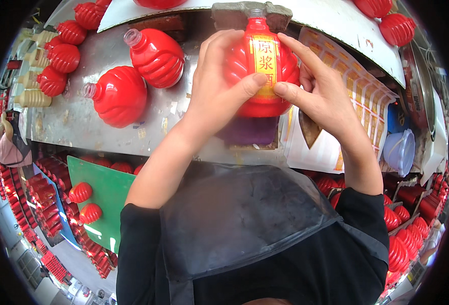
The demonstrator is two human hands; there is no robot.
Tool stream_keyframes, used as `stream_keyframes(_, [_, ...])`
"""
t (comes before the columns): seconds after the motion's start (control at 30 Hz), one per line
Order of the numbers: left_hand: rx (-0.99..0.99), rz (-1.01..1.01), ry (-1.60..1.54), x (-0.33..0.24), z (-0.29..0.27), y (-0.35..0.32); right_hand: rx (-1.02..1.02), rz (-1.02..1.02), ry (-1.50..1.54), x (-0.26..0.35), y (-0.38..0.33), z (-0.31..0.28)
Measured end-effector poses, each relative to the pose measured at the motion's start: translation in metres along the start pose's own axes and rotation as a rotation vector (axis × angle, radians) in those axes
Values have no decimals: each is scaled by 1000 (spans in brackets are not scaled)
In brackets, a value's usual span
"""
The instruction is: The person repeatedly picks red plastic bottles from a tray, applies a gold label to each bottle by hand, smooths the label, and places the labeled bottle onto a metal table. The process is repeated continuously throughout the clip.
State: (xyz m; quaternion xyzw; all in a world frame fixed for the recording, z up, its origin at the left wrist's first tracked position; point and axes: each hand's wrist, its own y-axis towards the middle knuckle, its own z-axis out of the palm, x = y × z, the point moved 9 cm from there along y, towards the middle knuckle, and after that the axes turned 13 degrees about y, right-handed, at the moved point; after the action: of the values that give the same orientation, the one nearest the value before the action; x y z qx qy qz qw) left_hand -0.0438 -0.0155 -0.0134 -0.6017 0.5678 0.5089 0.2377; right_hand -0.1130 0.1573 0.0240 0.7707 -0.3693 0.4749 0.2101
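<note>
Both of your hands are wrapped around one red ribbed bottle that stands against a grey block at the far side of the tabletop, over a purple pad. Your left hand grips its left flank, fingers curled over the top and the thumb pressing the lower edge of a yellow label stuck down the bottle's front. Your right hand holds the right flank, its thumb meeting the left one on the label and the index finger laid along the upper right side. Two more red bottles of the same shape (uncapped, clear necks) lie on their sides on the tabletop to your left, unlabelled as far as they show. One sheet of yellow labels lies just right of your right hand, with a pale blue tub beyond it. Further left, four red bottles and four cream ones line the tabletop's edge. Many more red bottles fill crates below.
</note>
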Motion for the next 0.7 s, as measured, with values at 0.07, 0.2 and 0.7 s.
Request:
stream_keyframes(0.07, [-19,-6,-36,0,0,1,-35,-23,-54,0,0,2])
stream_keyframes(0.2, [-17,-25,-13,2,-1,0,-52,-50,-99,1,1,2])
stream_keyframes(0.7, [20,-108,-166,5,1,-1,7,-95,-74,2,0,2])
